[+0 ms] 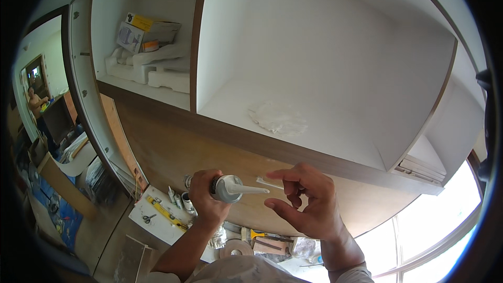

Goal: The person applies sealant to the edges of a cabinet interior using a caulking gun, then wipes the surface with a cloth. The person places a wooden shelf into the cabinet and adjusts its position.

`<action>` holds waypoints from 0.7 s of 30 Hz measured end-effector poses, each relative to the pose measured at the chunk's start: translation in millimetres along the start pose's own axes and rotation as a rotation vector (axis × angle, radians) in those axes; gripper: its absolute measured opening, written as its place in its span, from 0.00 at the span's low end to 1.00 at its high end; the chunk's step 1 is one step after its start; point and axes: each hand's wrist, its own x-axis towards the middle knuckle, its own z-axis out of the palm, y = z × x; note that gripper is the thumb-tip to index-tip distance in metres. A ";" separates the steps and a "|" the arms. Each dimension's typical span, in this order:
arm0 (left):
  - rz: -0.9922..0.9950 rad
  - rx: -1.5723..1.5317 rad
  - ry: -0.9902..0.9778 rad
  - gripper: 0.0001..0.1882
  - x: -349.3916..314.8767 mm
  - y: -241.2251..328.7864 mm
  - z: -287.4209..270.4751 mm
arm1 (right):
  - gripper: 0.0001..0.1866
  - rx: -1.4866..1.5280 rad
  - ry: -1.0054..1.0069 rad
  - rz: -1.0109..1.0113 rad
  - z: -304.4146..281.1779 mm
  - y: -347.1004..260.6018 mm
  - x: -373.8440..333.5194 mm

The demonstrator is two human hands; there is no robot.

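My left hand (204, 194) is wrapped round a sealant cartridge (227, 189), grey-white at its end. Its long white nozzle (254, 189) points to the right. Close to the nozzle's tip is my right hand (309, 199), thumb and forefinger spread apart with a gap between them. A thin pale strip (270, 183) shows beside the right forefinger; whether it touches the hand I cannot tell. Behind both hands stretches a brown wooden panel (167, 139).
Above is a white cabinet with a dusty white patch (277, 119) on its shelf. Boxes (139, 34) and white foam (141, 68) fill its left compartment. Below, a white board (157, 225) carries scissors (149, 218), a yellow level (166, 212) and tubes. Another person (35, 102) stands far left.
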 end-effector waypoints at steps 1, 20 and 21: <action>0.038 0.030 0.014 0.25 1.9 -2.2 -2.2 | 0.22 0.007 -0.002 -0.010 1.0 1.0 0.9; -0.034 0.282 -0.151 0.23 3.4 -7.7 -1.6 | 0.17 -0.157 -0.073 0.011 -8.7 34.0 12.4; -0.059 0.293 -0.179 0.23 2.8 -7.0 0.6 | 0.18 -0.159 -0.079 0.024 -11.7 38.1 13.0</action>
